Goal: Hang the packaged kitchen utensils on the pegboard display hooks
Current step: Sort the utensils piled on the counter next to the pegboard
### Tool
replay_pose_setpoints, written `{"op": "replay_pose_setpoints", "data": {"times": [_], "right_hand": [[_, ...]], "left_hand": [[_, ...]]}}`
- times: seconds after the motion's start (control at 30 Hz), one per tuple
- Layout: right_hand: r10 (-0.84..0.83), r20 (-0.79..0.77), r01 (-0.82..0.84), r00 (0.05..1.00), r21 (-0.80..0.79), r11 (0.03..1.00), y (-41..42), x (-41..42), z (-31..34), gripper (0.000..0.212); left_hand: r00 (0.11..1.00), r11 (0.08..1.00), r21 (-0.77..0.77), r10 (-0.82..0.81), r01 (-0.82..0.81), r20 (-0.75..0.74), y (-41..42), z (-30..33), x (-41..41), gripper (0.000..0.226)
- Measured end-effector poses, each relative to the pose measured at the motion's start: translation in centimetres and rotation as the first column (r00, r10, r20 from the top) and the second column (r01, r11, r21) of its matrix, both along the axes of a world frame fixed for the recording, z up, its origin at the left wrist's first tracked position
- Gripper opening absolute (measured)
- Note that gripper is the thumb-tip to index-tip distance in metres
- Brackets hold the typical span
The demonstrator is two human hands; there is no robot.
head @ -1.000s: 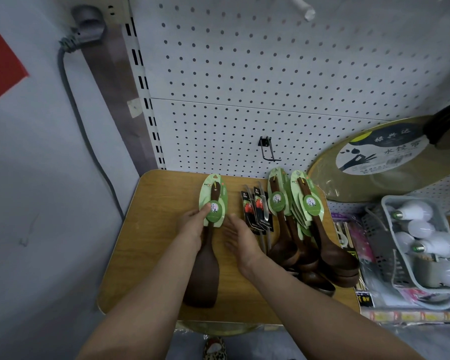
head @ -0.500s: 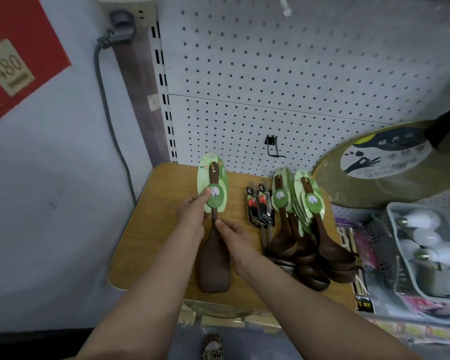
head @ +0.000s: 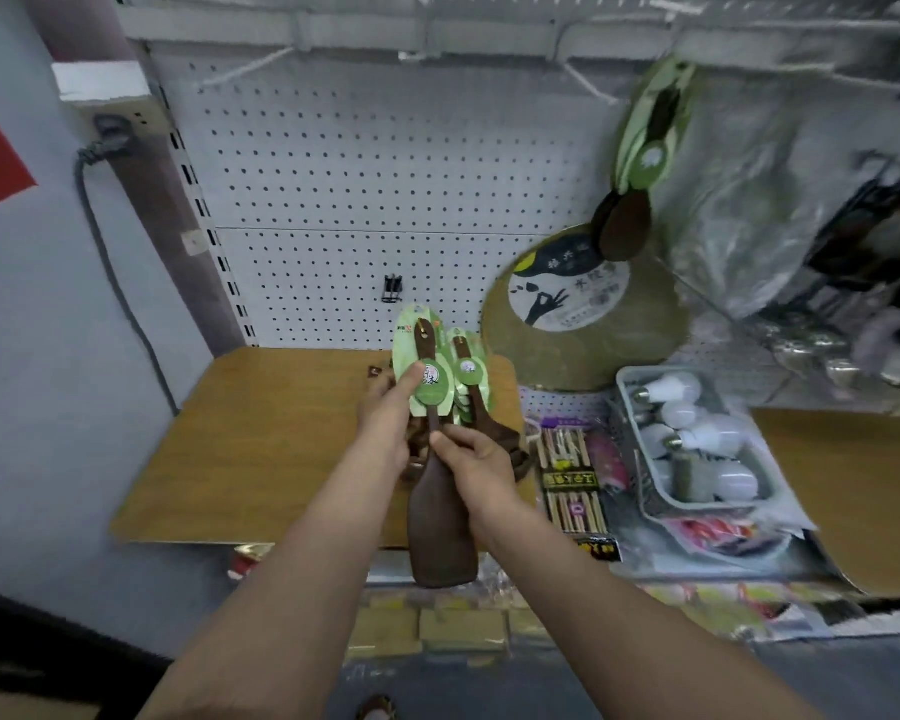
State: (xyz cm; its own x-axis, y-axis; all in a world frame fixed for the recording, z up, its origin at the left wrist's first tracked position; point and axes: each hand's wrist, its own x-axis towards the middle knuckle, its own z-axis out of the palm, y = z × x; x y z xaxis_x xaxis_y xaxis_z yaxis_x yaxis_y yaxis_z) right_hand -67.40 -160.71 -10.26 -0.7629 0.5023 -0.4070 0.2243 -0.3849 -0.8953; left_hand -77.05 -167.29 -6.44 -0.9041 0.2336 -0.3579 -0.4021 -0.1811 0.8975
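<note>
I hold a dark wooden spatula [head: 440,532] with a green card backing, lifted off the wooden shelf [head: 261,433]. My left hand [head: 385,426] pinches its green card near the round label. My right hand [head: 476,465] grips the handle just below. Behind them more green-carded wooden spoons [head: 468,376] lie on the shelf. A black double hook [head: 392,288] sticks out of the white pegboard [head: 359,189] just above. Long white hooks [head: 245,70] jut out near the top. Packaged spoons [head: 645,148] hang from one at the upper right.
A round bamboo board [head: 588,324] leans on the pegboard at right. A grey basket of light bulbs [head: 697,439] and chopstick packs [head: 572,475] sit right of the shelf. A grey cable [head: 110,262] runs down the left wall. Bagged goods [head: 749,200] hang far right.
Both hands have lifted the spatula off the shelf and carried it rightward, over the pile of spoons. The view has tilted up, showing the upper hooks and hanging spoons.
</note>
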Motion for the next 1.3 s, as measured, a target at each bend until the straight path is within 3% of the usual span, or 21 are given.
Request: {"op": "replay_pose_setpoints", "data": {"times": [0.2, 0.47, 0.8, 0.93, 1.03, 1.17, 1.3], "right_hand": [[-0.109, -0.076, 0.116, 0.991, 0.095, 0.989, 8.0, 12.7, 0.6, 0.028], [-0.363, -0.099, 0.369, 0.926, 0.053, 0.928, 18.5, 29.4, 0.8, 0.033], [-0.626, -0.077, 0.626, 0.776, -0.019, 0.779, 32.3, 43.8, 1.3, 0.03], [-0.682, -0.065, 0.682, 0.729, -0.018, 0.731, 40.2, 48.7, 1.6, 0.027], [-0.702, -0.063, 0.703, 0.709, -0.012, 0.711, 47.3, 52.4, 2.0, 0.023], [-0.729, -0.05, 0.731, 0.682, 0.01, 0.683, 57.5, 56.9, 3.2, 0.027], [-0.764, -0.078, 0.767, 0.64, -0.004, 0.642, 66.3, 60.5, 4.4, 0.029]], "left_hand": [[0.988, 0.986, 0.06, -0.15, 0.153, -0.044, 8.6, 2.2, 11.2, 0.035], [0.929, 0.919, 0.14, -0.368, 0.368, -0.028, 22.8, 3.0, 26.4, 0.017], [0.773, 0.76, 0.146, -0.631, 0.634, -0.07, 41.3, 2.9, 40.5, 0.004], [0.736, 0.719, 0.176, -0.675, 0.672, -0.05, 50.8, 2.2, 45.4, 0.013], [0.713, 0.695, 0.203, -0.701, 0.69, -0.018, 58.7, 2.2, 49.2, 0.005], [0.676, 0.657, 0.241, -0.737, 0.715, 0.001, 69.2, 3.1, 53.6, 0.024], [0.632, 0.605, 0.27, -0.775, 0.749, -0.018, 78.4, 5.0, 57.5, 0.007]]}}
